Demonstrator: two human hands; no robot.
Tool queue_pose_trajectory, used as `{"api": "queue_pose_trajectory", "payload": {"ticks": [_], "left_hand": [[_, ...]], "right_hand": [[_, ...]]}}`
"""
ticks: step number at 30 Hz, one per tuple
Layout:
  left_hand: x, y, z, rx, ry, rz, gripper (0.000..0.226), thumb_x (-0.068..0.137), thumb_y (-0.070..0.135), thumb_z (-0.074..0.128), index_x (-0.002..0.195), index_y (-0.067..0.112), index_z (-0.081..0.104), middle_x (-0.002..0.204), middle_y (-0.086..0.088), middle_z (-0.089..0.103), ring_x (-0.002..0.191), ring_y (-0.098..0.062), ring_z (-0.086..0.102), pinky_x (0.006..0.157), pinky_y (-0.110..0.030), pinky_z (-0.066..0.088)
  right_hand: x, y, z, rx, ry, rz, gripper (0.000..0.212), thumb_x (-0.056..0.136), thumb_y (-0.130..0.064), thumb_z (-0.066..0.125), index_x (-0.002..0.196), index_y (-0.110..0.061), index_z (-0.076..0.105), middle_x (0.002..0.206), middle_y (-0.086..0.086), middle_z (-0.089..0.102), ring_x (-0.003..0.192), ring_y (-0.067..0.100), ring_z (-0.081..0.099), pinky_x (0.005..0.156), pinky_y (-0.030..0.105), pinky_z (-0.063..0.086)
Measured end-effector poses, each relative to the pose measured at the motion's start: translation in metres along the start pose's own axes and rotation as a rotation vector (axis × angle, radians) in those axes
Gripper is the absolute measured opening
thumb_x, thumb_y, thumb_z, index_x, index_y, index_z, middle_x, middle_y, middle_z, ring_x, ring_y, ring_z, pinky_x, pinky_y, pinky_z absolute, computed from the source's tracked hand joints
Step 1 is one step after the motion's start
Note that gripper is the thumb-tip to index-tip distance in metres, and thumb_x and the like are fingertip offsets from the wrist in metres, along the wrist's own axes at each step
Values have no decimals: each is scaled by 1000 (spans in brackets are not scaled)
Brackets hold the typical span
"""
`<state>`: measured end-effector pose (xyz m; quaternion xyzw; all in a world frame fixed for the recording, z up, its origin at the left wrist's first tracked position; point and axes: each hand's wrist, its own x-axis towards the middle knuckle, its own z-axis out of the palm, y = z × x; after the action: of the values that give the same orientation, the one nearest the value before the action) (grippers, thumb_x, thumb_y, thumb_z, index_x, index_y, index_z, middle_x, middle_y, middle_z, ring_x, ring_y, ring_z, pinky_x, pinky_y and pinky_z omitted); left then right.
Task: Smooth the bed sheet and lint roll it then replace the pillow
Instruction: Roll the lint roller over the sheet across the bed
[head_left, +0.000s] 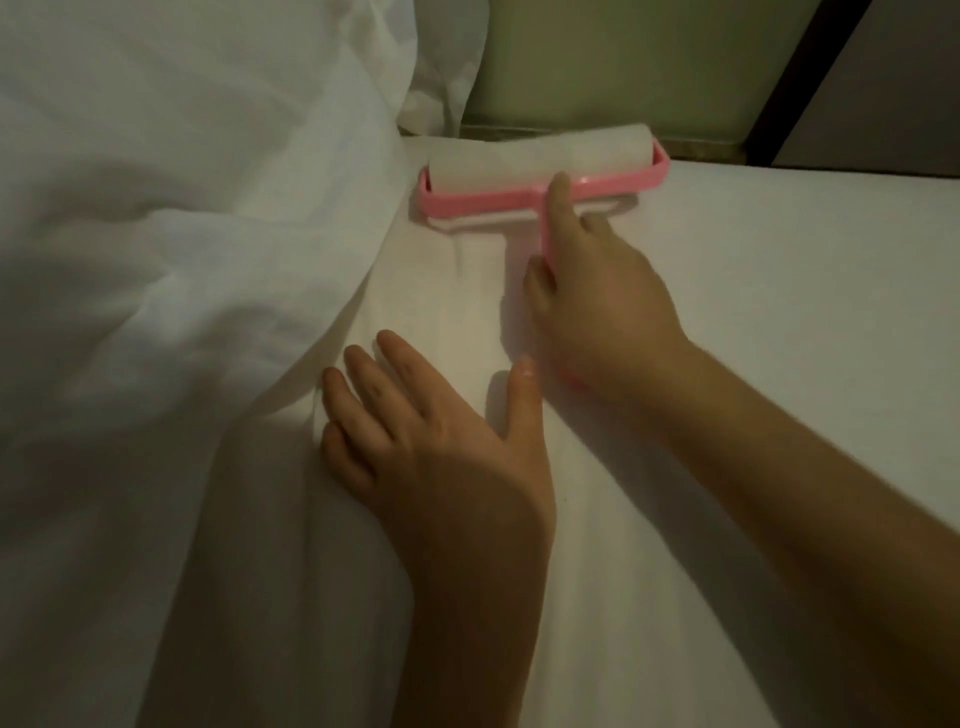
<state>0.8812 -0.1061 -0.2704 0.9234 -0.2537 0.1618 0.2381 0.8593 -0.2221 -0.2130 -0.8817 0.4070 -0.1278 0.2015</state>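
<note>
A pink lint roller with a wide white roll lies on the white bed sheet, close to the head of the bed. My right hand grips its pink handle, with the index finger stretched along the handle toward the roll. My left hand rests flat on the sheet nearer to me, its fingers spread and straight. A bulky white pillow or bunched duvet fills the left side; I cannot tell which it is. Its edge lies just left of the roller and of my left hand.
A pale green headboard stands behind the roller. A dark vertical strip and a grey wall panel are at the back right. The flat sheet stretches away to the right of my arms.
</note>
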Motion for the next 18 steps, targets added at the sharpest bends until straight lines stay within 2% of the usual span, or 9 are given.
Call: {"api": "queue_pose_trajectory", "payload": {"ticks": [1,3,5,7,10,12,14,16,18], "left_hand": [[0,-1,0,-6,2,-5,77,84,54,43,128,-9,50,129,-30,51,122,-45,46,96,-52,35],[1,-1,0,-18,11,-23,74,84,50,45,128,-10,50,128,-30,52,121,-45,47,95,-52,36],[1,2,0,-24,29,-31,71,85,47,44,126,-10,51,127,-30,53,120,-46,48,94,-52,38],[0,5,0,-23,48,-27,71,86,46,43,127,-11,51,126,-31,53,119,-47,48,94,-53,38],[-2,4,1,5,27,-23,75,85,50,39,130,-9,48,130,-32,50,121,-49,45,97,-55,36],[-2,3,4,27,7,-20,77,85,52,39,131,-9,47,131,-31,49,123,-49,44,98,-55,36],[-3,3,6,36,10,-19,76,84,52,42,130,-9,48,130,-32,49,122,-48,45,98,-54,36],[-2,4,6,13,40,-23,73,85,48,43,128,-10,49,128,-32,51,120,-47,47,96,-53,37],[2,6,2,-88,121,-66,65,87,39,42,128,-11,49,125,-33,52,116,-47,50,94,-52,39]], "right_hand": [[-21,0,-1,11,-28,-14,64,101,-31,34,153,-19,-2,93,-5,45,69,7,44,57,19,32],[-51,-2,-5,14,-98,-21,66,99,-39,32,152,-24,-4,93,-10,38,67,4,42,55,15,33],[-48,1,-7,-18,-73,-53,64,99,-38,31,152,-23,-2,94,-9,38,65,2,39,53,15,32],[-17,1,-6,-16,-14,-62,61,101,-32,32,153,-16,3,91,-4,42,67,6,42,53,20,32],[43,1,1,3,21,-53,56,101,-22,36,150,-8,13,109,8,54,88,17,53,70,30,44],[63,1,7,29,50,-51,54,101,-19,37,150,-6,16,120,11,56,96,18,56,79,30,48],[52,2,9,21,51,-62,56,102,-21,36,150,-8,12,113,8,54,83,12,52,68,23,42],[17,8,5,-4,21,-100,58,102,-25,33,152,-13,6,102,0,48,73,11,42,58,23,28],[-28,12,-3,5,-35,-100,59,102,-29,31,153,-19,3,88,-10,41,67,7,41,52,22,28]]}}
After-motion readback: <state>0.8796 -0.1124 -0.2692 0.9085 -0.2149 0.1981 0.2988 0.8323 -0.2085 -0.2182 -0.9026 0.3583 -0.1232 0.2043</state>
